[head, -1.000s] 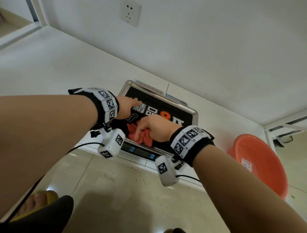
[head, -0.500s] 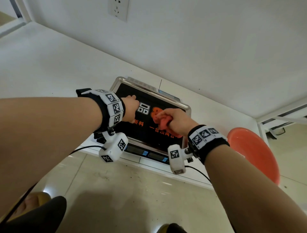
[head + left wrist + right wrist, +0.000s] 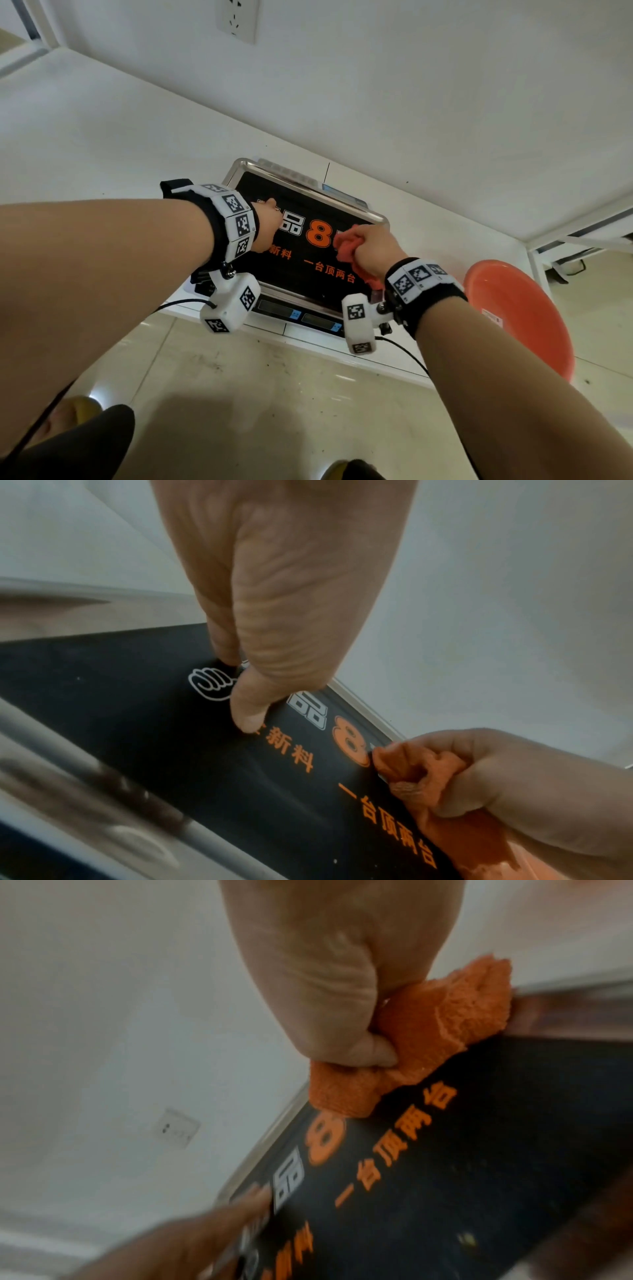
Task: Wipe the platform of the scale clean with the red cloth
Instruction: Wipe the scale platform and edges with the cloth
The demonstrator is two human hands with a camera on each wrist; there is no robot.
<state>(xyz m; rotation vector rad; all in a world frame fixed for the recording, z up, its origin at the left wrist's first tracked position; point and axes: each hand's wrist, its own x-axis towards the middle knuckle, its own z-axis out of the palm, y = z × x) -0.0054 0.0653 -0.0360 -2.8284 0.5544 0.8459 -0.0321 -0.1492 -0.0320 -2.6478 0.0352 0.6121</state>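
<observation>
The scale sits on a low white ledge against the wall; its platform [image 3: 308, 274] is black with orange and white print and a steel rim. My right hand [image 3: 373, 250] grips the bunched red cloth [image 3: 344, 245] and presses it on the platform's far right part, beside the orange "8". The right wrist view shows the cloth [image 3: 445, 1020] squeezed between thumb and fingers of that hand [image 3: 342, 1001], at the rim. My left hand [image 3: 269, 222] rests on the platform's left part; in the left wrist view its thumb tip [image 3: 250, 721] touches the black surface [image 3: 171, 750].
An orange-red basin [image 3: 513, 315] stands on the floor to the right of the scale. The scale's display panel [image 3: 298, 313] faces me at the front edge. A wall socket [image 3: 236, 19] is above. Cables hang from both wrist cameras. My foot [image 3: 68, 418] is at the lower left.
My right hand has dragged the red cloth across the platform from its near-left part to the far right. The left hand has stayed on the platform's left side.
</observation>
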